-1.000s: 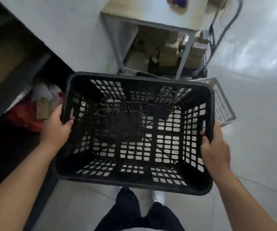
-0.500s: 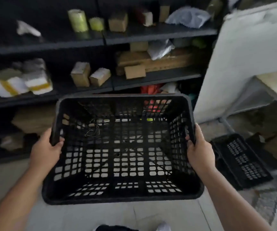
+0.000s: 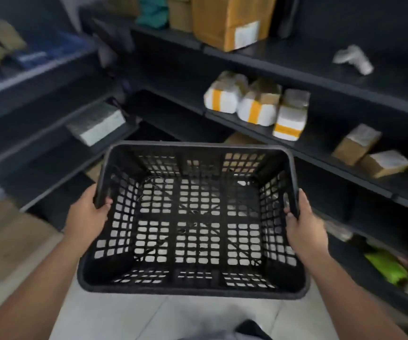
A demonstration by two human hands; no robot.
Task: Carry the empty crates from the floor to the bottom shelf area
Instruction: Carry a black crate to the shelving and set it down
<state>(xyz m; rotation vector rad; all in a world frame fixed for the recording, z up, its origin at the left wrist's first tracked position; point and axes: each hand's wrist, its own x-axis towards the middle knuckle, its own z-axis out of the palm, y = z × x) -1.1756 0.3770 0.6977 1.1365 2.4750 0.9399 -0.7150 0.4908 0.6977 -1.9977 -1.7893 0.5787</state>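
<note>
i am carrying one black plastic crate with grid holes in its sides and bottom [image 3: 195,217]. my left hand [image 3: 87,214] is wrapped around the rim on the left short side, and my right hand [image 3: 301,224] is wrapped around the rim on the right short side. the crate is up in the air in front of me, over the pale tiled floor [image 3: 129,315]. it has nothing in it. it is in front of the dark metal shelves [image 3: 321,153] but not on them yet, so i think this crate is about half way there. i still have to bend down and put it in the bottom shelf area. i cannot see from here if more crates are left on the floor.

half a second ago the shelves were straight ahead and a second black crate lay on the floor to my right. now the view has turned to the corner where two shelf rows meet, the white parcels with yellow tape [image 3: 254,106] look closer, and that other crate is out of sight. my grip is the same.
</note>
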